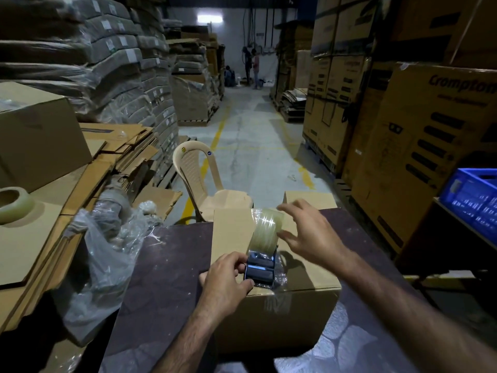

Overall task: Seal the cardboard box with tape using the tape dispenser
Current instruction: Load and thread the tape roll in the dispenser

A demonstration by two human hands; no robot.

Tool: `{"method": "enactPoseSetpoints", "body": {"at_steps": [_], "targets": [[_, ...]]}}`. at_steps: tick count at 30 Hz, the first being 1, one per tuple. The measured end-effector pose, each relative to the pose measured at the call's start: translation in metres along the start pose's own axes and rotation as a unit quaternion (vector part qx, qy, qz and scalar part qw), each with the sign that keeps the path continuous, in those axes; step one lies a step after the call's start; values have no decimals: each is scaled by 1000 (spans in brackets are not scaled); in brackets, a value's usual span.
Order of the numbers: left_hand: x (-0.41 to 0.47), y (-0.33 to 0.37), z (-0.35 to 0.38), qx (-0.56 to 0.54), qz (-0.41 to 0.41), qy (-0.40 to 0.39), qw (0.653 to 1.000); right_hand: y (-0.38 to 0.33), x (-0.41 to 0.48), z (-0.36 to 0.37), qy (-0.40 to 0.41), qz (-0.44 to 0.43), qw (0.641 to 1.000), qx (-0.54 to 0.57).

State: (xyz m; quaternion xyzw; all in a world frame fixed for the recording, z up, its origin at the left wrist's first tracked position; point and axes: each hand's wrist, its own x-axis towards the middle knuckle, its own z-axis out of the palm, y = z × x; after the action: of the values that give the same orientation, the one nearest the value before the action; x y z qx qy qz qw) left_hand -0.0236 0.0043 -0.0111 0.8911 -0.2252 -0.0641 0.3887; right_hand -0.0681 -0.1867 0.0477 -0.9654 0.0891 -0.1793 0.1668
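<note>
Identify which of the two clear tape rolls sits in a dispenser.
The roll on the cardboard box, mounted in the dispenser that the left hand grips. The other roll lies loose on flat cardboard at the far left.

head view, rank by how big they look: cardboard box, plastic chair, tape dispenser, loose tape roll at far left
1. cardboard box
2. plastic chair, though it stands farther off
3. tape dispenser
4. loose tape roll, partly out of frame

Two bare, dark-haired forearms, bare left grip and bare right grip
</note>
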Motion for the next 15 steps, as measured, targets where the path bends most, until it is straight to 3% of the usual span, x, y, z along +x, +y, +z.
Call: {"method": "enactPoseSetpoints", "body": {"at_steps": [3,7,15], "targets": [[1,2,0,6,-15,0,1000,-1,-42,25,97,11,994,55],[1,8,3,1,-49,-7,999,3,-63,58,42,-3,997,58],[7,13,8,-18,-100,-51,994,6,-60,64,94,-20,995,38]]}}
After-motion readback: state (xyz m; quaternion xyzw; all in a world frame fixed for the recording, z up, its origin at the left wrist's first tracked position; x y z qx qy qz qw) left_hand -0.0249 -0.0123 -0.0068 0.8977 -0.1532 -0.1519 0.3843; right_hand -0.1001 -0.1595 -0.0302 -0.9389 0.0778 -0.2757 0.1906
